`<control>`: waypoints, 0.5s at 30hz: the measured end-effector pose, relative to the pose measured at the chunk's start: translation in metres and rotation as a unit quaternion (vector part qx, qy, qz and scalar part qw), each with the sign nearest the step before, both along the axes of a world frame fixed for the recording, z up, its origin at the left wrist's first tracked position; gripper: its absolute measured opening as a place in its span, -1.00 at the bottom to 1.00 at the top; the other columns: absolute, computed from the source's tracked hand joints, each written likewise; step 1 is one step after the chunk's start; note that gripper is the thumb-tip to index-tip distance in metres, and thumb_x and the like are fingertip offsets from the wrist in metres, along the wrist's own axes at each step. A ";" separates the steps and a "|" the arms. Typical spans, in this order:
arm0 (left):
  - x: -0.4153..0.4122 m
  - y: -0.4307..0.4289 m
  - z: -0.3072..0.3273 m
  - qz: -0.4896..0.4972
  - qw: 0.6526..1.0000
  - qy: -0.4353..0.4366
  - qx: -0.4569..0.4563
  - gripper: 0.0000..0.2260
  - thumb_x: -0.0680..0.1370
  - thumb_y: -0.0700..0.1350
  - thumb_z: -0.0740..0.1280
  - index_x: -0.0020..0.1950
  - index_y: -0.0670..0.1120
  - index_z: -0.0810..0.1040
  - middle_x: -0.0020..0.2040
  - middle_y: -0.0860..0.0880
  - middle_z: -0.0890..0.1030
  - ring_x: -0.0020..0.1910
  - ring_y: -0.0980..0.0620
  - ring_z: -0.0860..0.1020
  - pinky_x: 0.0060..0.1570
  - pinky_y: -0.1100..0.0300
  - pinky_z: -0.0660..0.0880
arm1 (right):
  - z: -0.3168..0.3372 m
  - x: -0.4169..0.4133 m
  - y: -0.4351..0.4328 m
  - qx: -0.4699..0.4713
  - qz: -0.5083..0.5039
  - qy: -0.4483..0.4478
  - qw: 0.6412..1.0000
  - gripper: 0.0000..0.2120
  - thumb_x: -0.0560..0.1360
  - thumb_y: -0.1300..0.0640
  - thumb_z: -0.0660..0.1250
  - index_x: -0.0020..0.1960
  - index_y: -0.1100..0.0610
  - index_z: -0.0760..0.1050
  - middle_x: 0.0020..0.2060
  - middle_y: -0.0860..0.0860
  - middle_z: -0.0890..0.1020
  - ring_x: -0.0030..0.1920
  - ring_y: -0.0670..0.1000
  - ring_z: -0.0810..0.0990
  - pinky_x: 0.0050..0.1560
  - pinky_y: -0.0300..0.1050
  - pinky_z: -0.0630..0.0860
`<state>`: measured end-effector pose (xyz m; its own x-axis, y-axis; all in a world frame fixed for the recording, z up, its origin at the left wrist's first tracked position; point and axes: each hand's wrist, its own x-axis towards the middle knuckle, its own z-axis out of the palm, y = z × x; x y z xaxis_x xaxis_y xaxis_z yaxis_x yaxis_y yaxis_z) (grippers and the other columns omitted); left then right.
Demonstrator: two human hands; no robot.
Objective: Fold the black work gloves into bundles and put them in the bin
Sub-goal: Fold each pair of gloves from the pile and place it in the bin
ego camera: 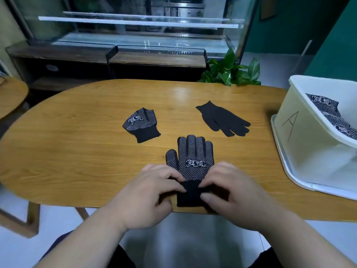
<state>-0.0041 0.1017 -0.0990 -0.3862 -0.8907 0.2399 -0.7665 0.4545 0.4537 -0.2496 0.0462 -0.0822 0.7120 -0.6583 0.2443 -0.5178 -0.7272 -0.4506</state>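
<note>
A black dotted glove point(191, 157) lies flat at the table's near edge, fingers pointing away from me. My left hand point(148, 192) pinches the left side of its plain cuff. My right hand point(229, 190) pinches the right side of the same cuff. A folded dotted glove bundle point(142, 123) sits further back on the left. A plain-side-up black glove point(222, 118) lies flat at the back right. The white bin point(301, 136) marked "A" stands at the right, tilted, with dotted gloves point(328, 111) inside.
The oval wooden table point(77, 151) carries everything. A green plant point(229, 71) rises behind its far edge. A glass display case point(135, 35) stands beyond. Another wooden table point(11, 93) is at the far left.
</note>
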 end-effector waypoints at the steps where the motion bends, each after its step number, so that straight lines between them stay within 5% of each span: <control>1: -0.001 -0.002 -0.001 0.012 1.000 0.018 -0.011 -0.65 0.36 -0.08 0.22 0.07 0.10 0.66 0.15 0.21 0.56 0.18 0.16 0.49 0.22 0.07 0.34 | -0.001 0.002 -0.003 0.004 -0.025 -0.028 0.999 -0.78 0.51 -0.12 0.28 -0.02 -0.03 0.62 -0.10 -0.19 0.58 0.04 -0.10 0.50 0.10 -0.11 0.45; 5: -0.013 -0.027 -0.001 0.112 0.991 0.045 -0.055 -0.75 0.55 0.01 0.19 0.07 0.10 0.65 0.09 0.22 0.57 0.16 0.14 0.48 0.13 0.10 0.34 | -0.002 0.022 -0.021 0.024 -0.139 -0.008 0.990 -0.61 0.56 -0.19 0.18 0.25 -0.04 0.57 0.14 -0.16 0.56 0.26 -0.09 0.43 0.31 -0.08 0.39; 8: -0.017 -0.049 -0.007 0.200 0.979 0.000 -0.035 -0.79 0.57 0.03 0.26 0.15 0.13 0.62 0.13 0.18 0.55 0.22 0.09 0.44 0.19 0.09 0.28 | 0.000 0.043 -0.033 0.063 -0.144 0.059 0.986 -0.52 0.64 -0.17 0.14 0.51 -0.06 0.33 0.46 -0.11 0.36 0.49 -0.07 0.22 0.50 -0.05 0.19; 15: -0.010 -0.057 -0.016 0.292 0.955 -0.035 -0.029 -0.79 0.53 0.10 0.34 0.14 0.15 0.61 0.08 0.17 0.55 0.19 0.04 0.47 0.15 0.01 0.29 | -0.008 0.067 -0.050 0.060 -0.111 0.156 0.980 -0.52 0.68 -0.13 0.05 0.58 -0.12 0.17 0.59 -0.21 0.11 0.60 -0.10 -0.11 0.57 0.17 -0.19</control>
<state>-0.0139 0.0451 -0.1150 0.1549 -0.9451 0.2879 -0.9250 -0.0364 0.3783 -0.1827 -0.0041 -0.0904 0.5756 -0.8161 -0.0514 -0.7833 -0.5322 -0.3214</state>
